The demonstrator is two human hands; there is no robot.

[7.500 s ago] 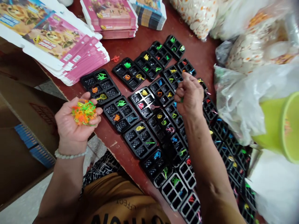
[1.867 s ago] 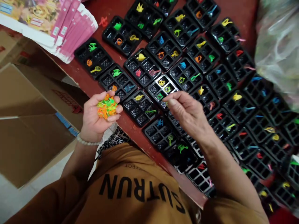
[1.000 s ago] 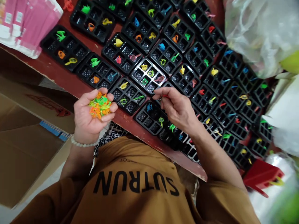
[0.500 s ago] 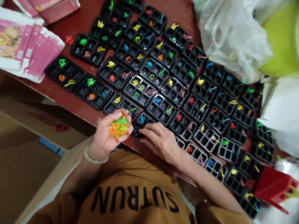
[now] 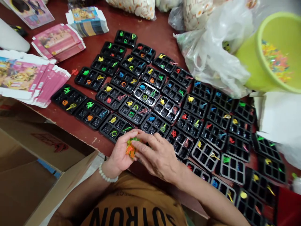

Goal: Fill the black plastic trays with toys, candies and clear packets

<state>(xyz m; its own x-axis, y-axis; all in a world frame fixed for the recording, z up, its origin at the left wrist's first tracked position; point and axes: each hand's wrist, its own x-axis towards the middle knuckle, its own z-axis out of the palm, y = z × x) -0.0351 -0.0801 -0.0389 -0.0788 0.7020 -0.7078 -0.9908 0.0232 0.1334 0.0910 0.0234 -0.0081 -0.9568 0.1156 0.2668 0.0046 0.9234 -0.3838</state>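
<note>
The curled left hand (image 5: 120,154) cradles small orange-and-green plastic trinkets (image 5: 130,150), at nine o'clock from the right hand (image 5: 160,154), whose fingers bend over them; whether those fingers pinch one, I cannot tell.

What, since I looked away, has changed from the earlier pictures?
The right hand moved from the trays to the colourful pieces in the left hand. The tray nearest the left hand gained a green piece. The left hand still cups the pieces.
</note>
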